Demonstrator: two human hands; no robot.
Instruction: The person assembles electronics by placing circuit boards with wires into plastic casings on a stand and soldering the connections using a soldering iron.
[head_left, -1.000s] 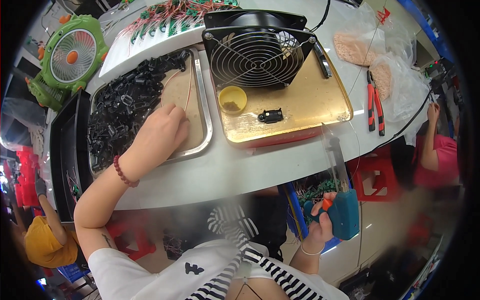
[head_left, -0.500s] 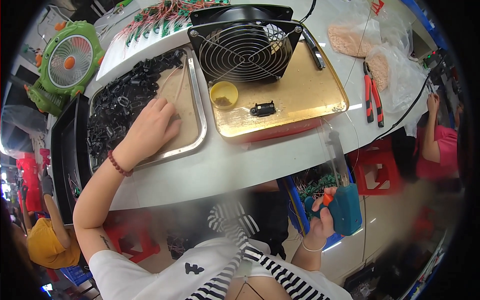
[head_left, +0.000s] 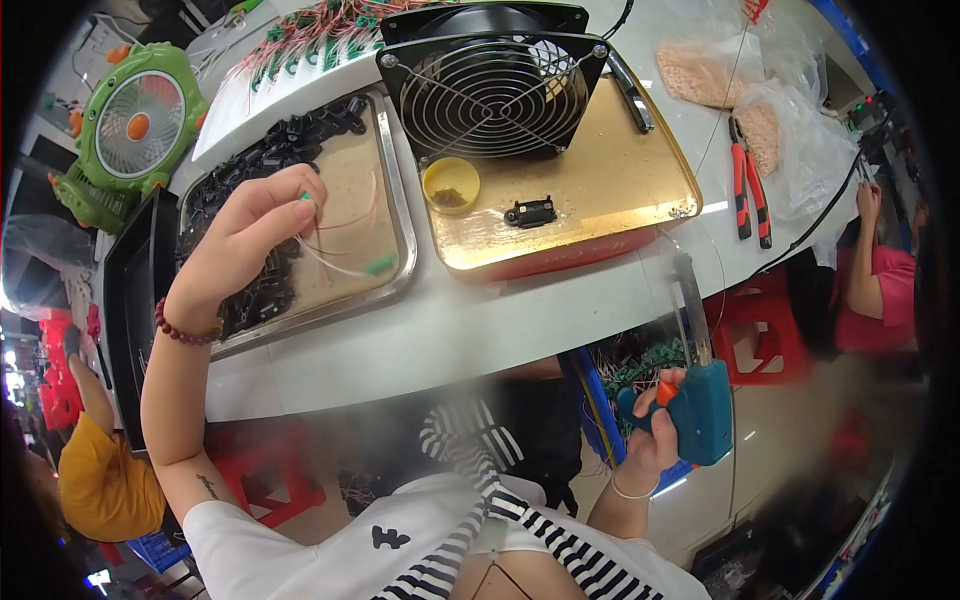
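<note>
My left hand [head_left: 258, 222] is raised over the metal tray [head_left: 407, 262], thumb and fingers pinched on a small green-tipped wire lead [head_left: 381, 264]. Its thin red and white wires trail to the right, with a green end hanging over the tray. Black plastic parts [head_left: 262, 285] are heaped on the tray's left side. In my right hand [head_left: 652, 445] is a teal soldering gun [head_left: 705, 415], upright in front of the table edge, my fingers at its orange trigger. One black plastic housing [head_left: 530, 212] lies on the golden box lid [head_left: 610, 190], beside a yellow cup [head_left: 451, 186].
A black fan with a wire guard [head_left: 495, 105] stands on the lid, with a black-handled knife [head_left: 630, 92] beside it. Red-handled pliers [head_left: 750, 190] and plastic bags of beige pieces [head_left: 770, 135] are at right. A green fan [head_left: 138, 125] stands far left. Other people sit at both sides.
My left hand has lifted from the tray and moved left, now holding the wire lead. The soldering gun has shifted slightly right.
</note>
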